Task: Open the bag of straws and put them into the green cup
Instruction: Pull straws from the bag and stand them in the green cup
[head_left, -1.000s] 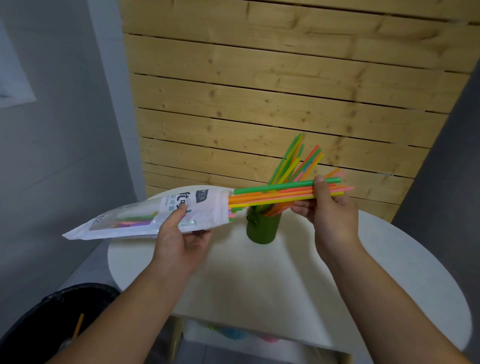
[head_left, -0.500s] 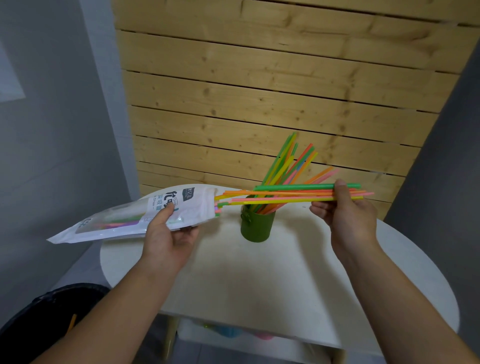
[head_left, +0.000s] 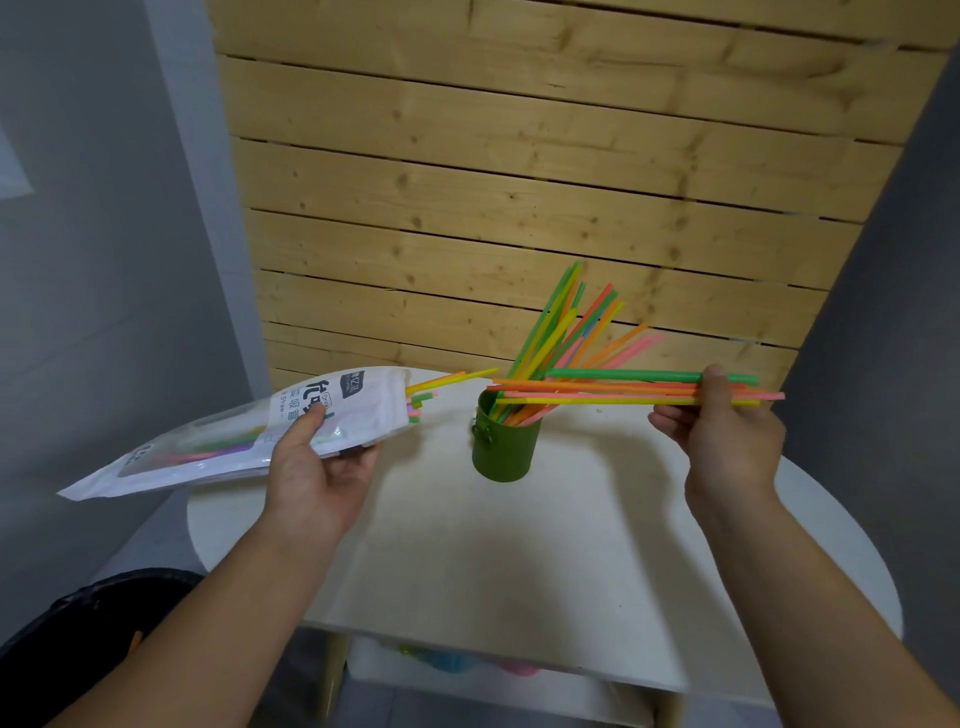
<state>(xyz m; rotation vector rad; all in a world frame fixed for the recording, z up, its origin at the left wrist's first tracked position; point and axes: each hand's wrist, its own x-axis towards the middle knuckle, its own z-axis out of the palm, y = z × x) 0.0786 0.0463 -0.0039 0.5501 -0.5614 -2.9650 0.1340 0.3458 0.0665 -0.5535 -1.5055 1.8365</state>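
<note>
My left hand grips a white straw bag, held nearly level with its open mouth to the right. A few straw ends poke out of that mouth. My right hand pinches a horizontal bundle of coloured straws, fully clear of the bag and hovering above the green cup. The cup stands on the round white table and holds several straws fanned up to the right.
A wooden slat wall rises just behind the table. A black bin sits on the floor at the lower left. A shelf with coloured items shows under the table's front edge.
My right hand has pulled the straw bundle rightwards, out of the bag's mouth. The bag has shifted slightly left, with a few straws left sticking out of it.
</note>
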